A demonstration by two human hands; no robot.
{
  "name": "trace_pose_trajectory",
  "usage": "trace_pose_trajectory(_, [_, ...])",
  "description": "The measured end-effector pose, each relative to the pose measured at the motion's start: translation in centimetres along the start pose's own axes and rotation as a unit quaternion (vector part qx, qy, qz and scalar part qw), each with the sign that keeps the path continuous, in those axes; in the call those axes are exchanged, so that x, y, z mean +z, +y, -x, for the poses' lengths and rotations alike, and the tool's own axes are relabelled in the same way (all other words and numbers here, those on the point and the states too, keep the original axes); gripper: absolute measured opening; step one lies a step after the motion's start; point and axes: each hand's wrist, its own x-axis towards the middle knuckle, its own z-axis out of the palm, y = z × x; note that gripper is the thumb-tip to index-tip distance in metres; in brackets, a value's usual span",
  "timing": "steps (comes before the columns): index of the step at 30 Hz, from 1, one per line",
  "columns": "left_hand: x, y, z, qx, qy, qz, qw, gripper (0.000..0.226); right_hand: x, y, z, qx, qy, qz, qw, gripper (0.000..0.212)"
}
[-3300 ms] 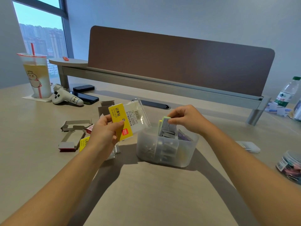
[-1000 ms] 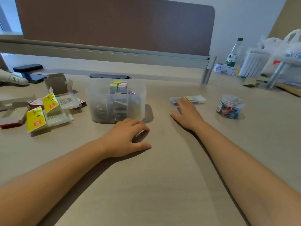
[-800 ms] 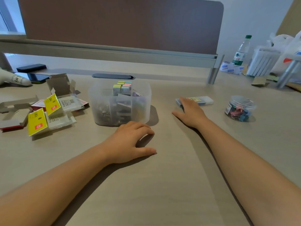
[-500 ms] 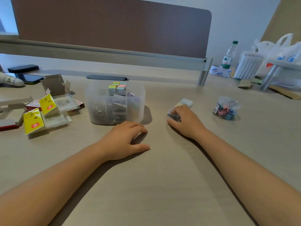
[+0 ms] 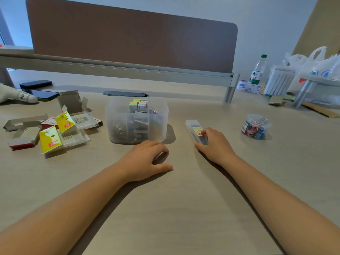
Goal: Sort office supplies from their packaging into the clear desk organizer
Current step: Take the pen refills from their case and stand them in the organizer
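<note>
The clear desk organizer (image 5: 161, 126) stands mid-table and holds metal clips and coloured sticky-note pads (image 5: 138, 104). My left hand (image 5: 145, 159) rests on the table just in front of it, fingers loosely curled and holding nothing. My right hand (image 5: 215, 146) grips the near end of a slim clear plastic box (image 5: 192, 125) with a yellow-red label; the box lies on the table pointing away from me, right of the organizer. A round clear jar of coloured binder clips (image 5: 254, 127) stands farther right, apart from the hand.
Opened yellow-labelled packets (image 5: 62, 131) and torn cardboard boxes (image 5: 24, 129) lie left of the organizer. Two phones (image 5: 42, 93) and a white gadget (image 5: 14, 94) sit far left. A brown divider panel (image 5: 128, 39) closes the back. A water bottle (image 5: 257, 69) and plastic bags (image 5: 316, 65) stand at the right.
My right hand has taken hold of the slim clear box, turned it from crosswise to lengthwise and drawn it closer. My left hand put the packet down earlier and now stays still.
</note>
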Motion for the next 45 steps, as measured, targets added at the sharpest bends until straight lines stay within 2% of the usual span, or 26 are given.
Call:
trace_pose_trajectory(2, [-0.1,0.0,0.0,-0.005,-0.001,0.008,1.000,0.053,-0.3,0.3,0.3,-0.005,-0.009,-0.028,1.000,0.042])
trace_pose_trajectory(7, [-0.3,0.1,0.3,-0.020,0.018,0.052,0.998,0.058,-1.7,0.8,1.5,-0.011,-0.056,-0.144,0.988,0.052])
trace_pose_trajectory(11, [-0.6,0.0,0.9,-0.052,0.098,0.134,0.985,0.067,-3.0,0.3,2.7,-0.052,-0.109,-0.258,0.958,0.048])
trace_pose_trajectory(15, [-0.8,0.3,1.0,-0.081,0.141,0.220,0.962,0.079,-3.5,-0.7,3.6,-0.090,-0.155,-0.289,0.940,0.043])
trace_pose_trajectory(20, [-1.0,0.0,1.0,-0.103,0.124,0.303,0.939,0.064,-3.4,-1.9,4.2,-0.127,-0.186,-0.315,0.922,0.043])
trace_pose_trajectory(22, [-1.1,-0.2,1.0,-0.106,0.122,0.319,0.934,0.052,-3.1,-2.4,4.3,-0.136,-0.175,-0.307,0.925,0.040])
trace_pose_trajectory(27, [-1.6,-1.0,1.0,-0.119,0.138,0.414,0.892,0.031,-1.5,-4.3,4.2,-0.183,-0.059,-0.240,0.951,0.024])
trace_pose_trajectory(29, [-1.9,-1.1,0.9,-0.127,0.137,0.493,0.850,0.025,-1.3,-5.1,4.0,-0.208,-0.037,-0.197,0.957,0.026])
trace_pose_trajectory(32, [-2.5,-1.2,0.9,-0.126,0.128,0.627,0.758,0.024,-0.9,-6.3,3.6,-0.234,-0.030,-0.156,0.959,0.026])
trace_pose_trajectory(33, [-2.6,-1.4,0.9,-0.126,0.132,0.636,0.750,0.027,-0.6,-6.7,3.6,-0.240,-0.029,-0.143,0.960,0.025])
trace_pose_trajectory(35, [-2.5,-1.6,1.0,-0.124,0.142,0.624,0.758,0.029,0.2,-7.2,3.7,-0.252,-0.023,-0.126,0.959,0.028])
trace_pose_trajectory(38, [-2.4,-1.9,1.0,-0.125,0.153,0.631,0.750,0.025,0.5,-7.5,3.5,-0.259,-0.017,-0.128,0.957,0.029])
trace_pose_trajectory(45, [-2.4,-2.3,0.6,-0.134,0.170,0.612,0.761,0.026,0.5,-7.5,3.0,-0.298,-0.023,-0.091,0.950,0.025])
